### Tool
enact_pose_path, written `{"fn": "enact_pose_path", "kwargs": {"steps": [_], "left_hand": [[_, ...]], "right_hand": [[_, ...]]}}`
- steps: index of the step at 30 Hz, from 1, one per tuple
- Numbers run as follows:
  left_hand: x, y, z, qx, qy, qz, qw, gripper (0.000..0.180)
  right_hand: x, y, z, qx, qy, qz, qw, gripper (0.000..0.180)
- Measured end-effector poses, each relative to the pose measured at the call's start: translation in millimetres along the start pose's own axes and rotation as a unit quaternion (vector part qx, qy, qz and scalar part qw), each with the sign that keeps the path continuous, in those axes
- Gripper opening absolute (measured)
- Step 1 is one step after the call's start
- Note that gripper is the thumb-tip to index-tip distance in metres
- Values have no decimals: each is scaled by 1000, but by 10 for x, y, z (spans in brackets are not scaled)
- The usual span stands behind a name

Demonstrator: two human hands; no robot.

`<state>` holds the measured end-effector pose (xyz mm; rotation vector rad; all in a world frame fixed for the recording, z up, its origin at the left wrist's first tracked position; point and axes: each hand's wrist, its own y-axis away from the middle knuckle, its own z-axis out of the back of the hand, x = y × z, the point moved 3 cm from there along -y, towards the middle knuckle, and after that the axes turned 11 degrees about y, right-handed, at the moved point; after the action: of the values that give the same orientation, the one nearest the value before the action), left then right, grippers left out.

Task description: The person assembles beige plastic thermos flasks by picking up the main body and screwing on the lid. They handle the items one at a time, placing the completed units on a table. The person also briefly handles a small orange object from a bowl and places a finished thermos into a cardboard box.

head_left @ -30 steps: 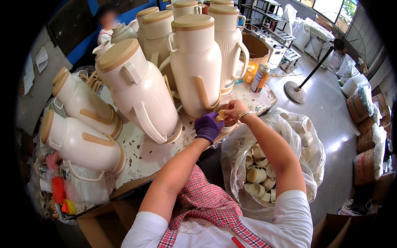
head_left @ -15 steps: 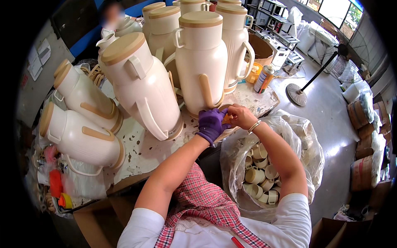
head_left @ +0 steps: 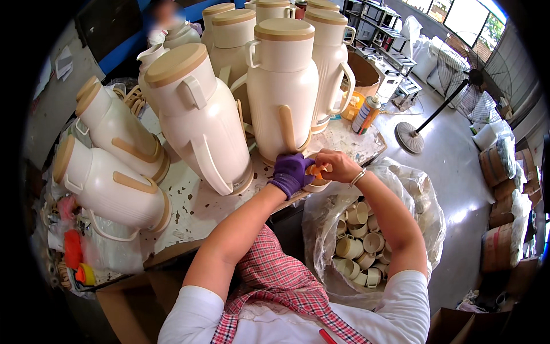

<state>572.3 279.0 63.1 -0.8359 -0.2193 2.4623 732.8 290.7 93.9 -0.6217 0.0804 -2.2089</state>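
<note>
Head view: the left hand (head_left: pixel 291 174) in a purple glove and the bare right hand (head_left: pixel 338 165) are both pinched around a small orange plastic piece (head_left: pixel 316 169) at the edge of the stained white worktable (head_left: pixel 200 209), right over a cream plastic cup (head_left: pixel 314 184). Tall cream plastic thermos jugs (head_left: pixel 283 92) crowd the table. Beside it, a clear plastic bag (head_left: pixel 421 200) is full of more cream cups (head_left: pixel 358 246).
</note>
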Motion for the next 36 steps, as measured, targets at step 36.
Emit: {"fn": "enact_pose_path", "kwargs": {"steps": [36], "left_hand": [[-449,1171,61,-168,66,-45,983,53]], "right_hand": [[2874,539,353,-120,-814,281,494,19]]}}
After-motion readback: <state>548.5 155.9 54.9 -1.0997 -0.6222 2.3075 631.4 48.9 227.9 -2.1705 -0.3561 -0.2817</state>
